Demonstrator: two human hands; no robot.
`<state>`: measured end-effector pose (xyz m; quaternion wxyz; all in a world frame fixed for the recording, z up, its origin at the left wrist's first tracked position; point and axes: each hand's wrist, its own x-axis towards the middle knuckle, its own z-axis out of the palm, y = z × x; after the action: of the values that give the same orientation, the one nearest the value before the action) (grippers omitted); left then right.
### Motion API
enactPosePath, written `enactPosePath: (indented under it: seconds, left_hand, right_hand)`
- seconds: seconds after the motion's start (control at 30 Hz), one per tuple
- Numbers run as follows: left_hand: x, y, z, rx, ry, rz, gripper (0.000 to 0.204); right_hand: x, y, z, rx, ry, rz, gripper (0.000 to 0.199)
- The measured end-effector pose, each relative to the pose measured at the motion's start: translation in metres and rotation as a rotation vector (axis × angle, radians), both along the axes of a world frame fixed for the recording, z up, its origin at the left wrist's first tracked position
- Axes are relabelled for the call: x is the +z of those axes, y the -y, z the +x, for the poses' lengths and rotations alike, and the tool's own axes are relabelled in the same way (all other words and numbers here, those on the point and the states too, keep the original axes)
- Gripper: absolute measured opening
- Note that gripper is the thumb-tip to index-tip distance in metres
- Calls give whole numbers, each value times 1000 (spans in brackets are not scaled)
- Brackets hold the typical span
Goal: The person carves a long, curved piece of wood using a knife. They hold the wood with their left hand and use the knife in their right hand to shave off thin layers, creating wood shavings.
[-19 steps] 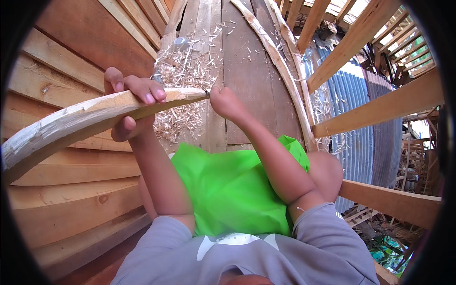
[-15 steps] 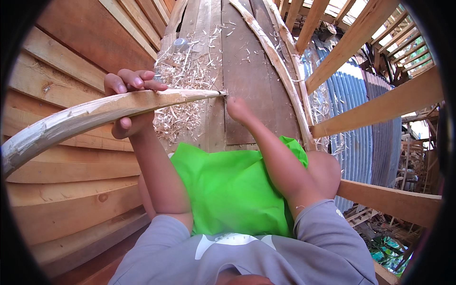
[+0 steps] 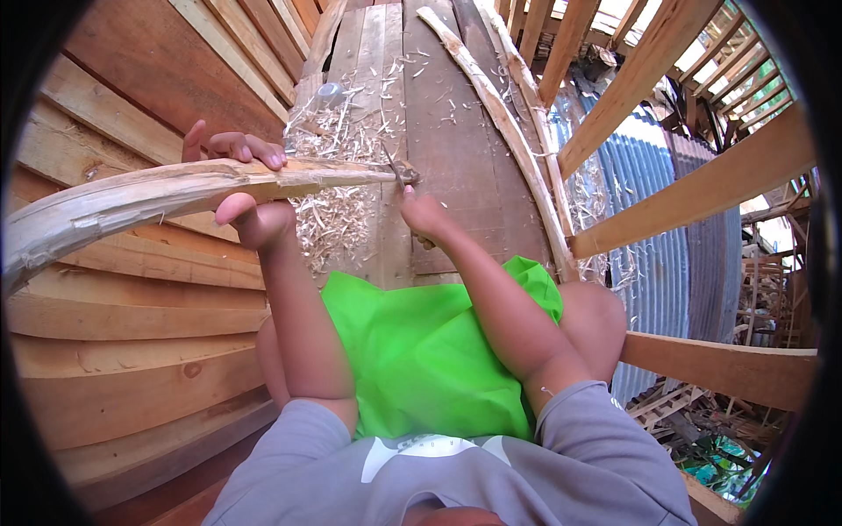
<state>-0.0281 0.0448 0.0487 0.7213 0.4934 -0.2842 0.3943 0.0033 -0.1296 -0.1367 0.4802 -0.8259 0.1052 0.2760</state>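
Observation:
A long, curved, peeled wooden pole runs in from the left edge and narrows toward the middle of the view. My left hand supports it, fingers over the top side and thumb below, the index finger lifted away. My right hand is closed on a knife, whose thin dark blade crosses the pole's narrow tip. Its handle is mostly hidden in my fist. Pale wood shavings lie on the floor beneath the pole.
Two more peeled poles lie along the right side of the plank floor. A clear cup stands among the shavings. Board siding closes the left; wooden rails and corrugated metal sheets border the right.
The pole has been turned and shifted in my left hand, showing a different face. My right hand has come slightly left and nearer me, and the knife blade now stands out across the tip.

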Motion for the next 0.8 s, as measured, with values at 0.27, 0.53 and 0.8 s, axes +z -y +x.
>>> enactPosePath:
  seconds: [0.27,0.53,0.8]
  left_hand:
    - [5,7,-9,24,-193,-256,24]
    - [5,22,-13,18,-288,-261,18]
    - [-6,9,-8,-92,-192,-213,22]
  right_hand:
    - [74,-22,-23,-97,161,27,66]
    - [2,13,-9,-216,202,-122,62]
    - [80,-14,-11,-51,230,-35,58]
